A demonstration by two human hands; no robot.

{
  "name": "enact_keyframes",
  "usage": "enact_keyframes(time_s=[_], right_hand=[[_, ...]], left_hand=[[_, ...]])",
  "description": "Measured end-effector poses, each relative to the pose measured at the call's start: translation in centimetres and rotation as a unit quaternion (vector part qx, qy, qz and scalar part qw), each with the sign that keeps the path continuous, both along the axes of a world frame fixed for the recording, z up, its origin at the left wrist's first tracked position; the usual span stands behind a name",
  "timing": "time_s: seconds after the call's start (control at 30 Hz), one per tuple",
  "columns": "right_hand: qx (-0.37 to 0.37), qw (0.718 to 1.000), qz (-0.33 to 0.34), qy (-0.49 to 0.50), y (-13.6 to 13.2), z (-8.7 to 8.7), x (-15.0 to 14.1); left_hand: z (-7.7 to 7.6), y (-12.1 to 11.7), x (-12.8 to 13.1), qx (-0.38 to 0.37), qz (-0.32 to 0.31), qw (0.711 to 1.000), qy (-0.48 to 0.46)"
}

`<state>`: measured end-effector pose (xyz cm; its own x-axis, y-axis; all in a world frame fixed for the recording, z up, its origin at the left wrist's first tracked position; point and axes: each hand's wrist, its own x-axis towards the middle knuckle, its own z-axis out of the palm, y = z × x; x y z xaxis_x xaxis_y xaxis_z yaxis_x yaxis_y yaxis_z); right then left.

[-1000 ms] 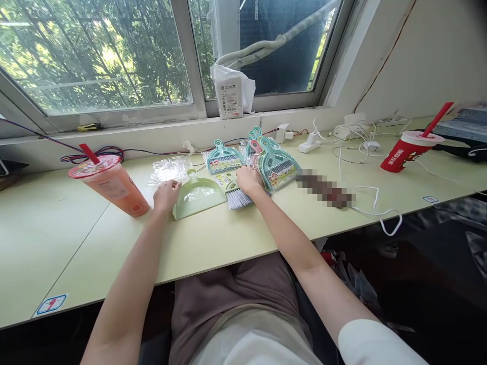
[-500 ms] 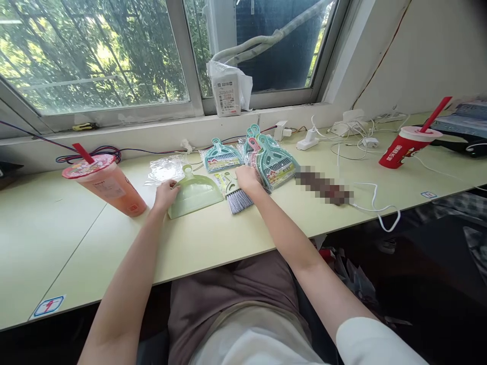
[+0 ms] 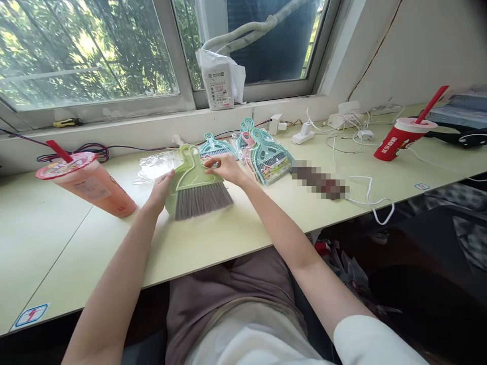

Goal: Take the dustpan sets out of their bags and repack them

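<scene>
My left hand [image 3: 161, 190] grips the left side of a pale green dustpan [image 3: 171, 204]. Over the pan lies a green hand brush [image 3: 195, 175], its grey bristles [image 3: 203, 200] pointing toward me and covering most of the pan. My right hand [image 3: 227, 168] has its fingers closed at the brush's right edge. Beyond my hands, crumpled clear plastic wrap [image 3: 154, 167] rests on the table. Wrapped turquoise brush-and-dustpan sets [image 3: 272, 157] are piled to the right of my right hand, one with a pink handle [image 3: 248, 138].
A tall cup of orange-pink drink [image 3: 97, 185] stands close to my left forearm. Farther right are a pixelated object [image 3: 319, 180], white cables [image 3: 369, 197] and a red cup [image 3: 397, 139] with a straw. A white box [image 3: 218, 88] sits on the window sill.
My right hand has brought the brush left from beside the dustpan onto it, turning its face. The left hand stays on the pan, now raised and tilted. The camera view shifts slightly.
</scene>
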<state>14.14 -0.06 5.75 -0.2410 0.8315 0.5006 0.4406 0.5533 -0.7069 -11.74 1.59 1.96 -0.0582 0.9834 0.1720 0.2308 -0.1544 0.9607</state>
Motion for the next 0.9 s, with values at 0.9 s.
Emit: enact_keyframes(time_s=[0.9], right_hand=[[-0.293,0.934,-0.075,0.189,0.8,-4.3,-3.8]], left_hand=[[0.8,-3.1,3.3,-0.172,-0.032,0.984,-0.019]])
